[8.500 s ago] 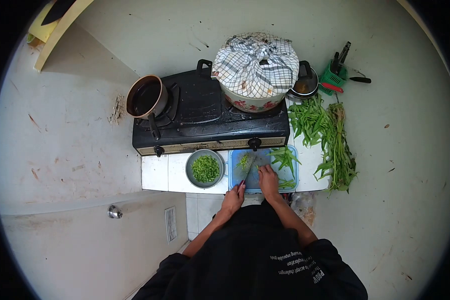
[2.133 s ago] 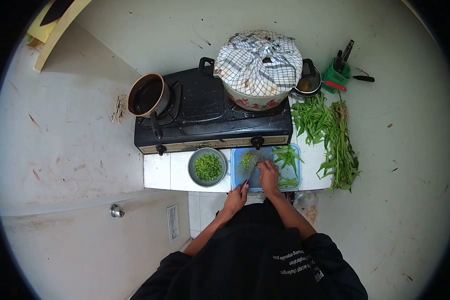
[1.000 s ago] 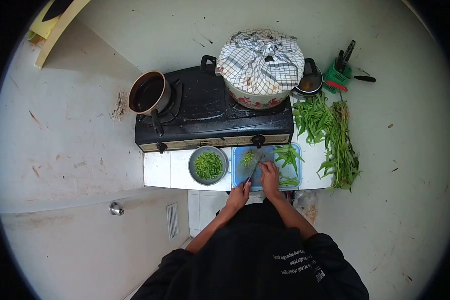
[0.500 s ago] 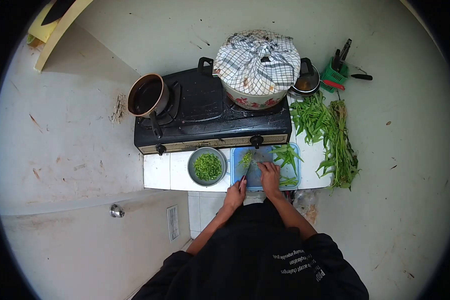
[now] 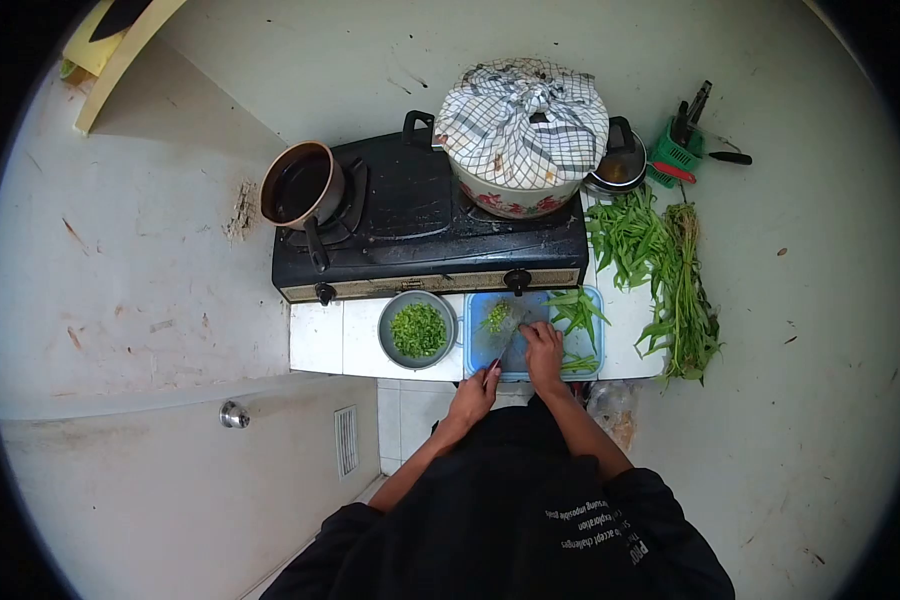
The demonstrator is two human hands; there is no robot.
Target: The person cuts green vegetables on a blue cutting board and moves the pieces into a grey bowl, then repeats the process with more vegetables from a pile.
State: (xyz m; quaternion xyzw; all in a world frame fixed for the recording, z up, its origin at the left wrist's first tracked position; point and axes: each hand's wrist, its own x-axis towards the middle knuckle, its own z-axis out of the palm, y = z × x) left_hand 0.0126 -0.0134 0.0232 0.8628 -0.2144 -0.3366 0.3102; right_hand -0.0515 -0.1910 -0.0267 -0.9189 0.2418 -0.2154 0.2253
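Observation:
Over the near edge of the blue cutting board (image 5: 480, 350), my left hand (image 5: 472, 400) is closed around the handle of a knife (image 5: 495, 366), its blade slanting up and right across the board. My right hand (image 5: 543, 357) rests on the board just right of the blade, fingers curled and drawn together; what they pinch, if anything, is hidden. Chopped greens (image 5: 496, 317) lie in a small pile beyond the knife. Uncut leaves (image 5: 576, 309) and some cut stems (image 5: 578, 362) lie at the board's right side. A grey bowl (image 5: 386, 350) left of the board holds chopped greens (image 5: 417, 330).
Behind the board stands a black two-burner stove (image 5: 400, 215) with a saucepan (image 5: 327, 205) and a large cloth-covered pot (image 5: 515, 200). Bunches of leafy greens (image 5: 682, 290) lie on the right of the white counter (image 5: 315, 340). A green basket (image 5: 674, 155) holds utensils.
My left hand has drawn the knife slightly back toward me, with the blade lower on the board. My right hand stays nearly in place; the whole view has shifted a little.

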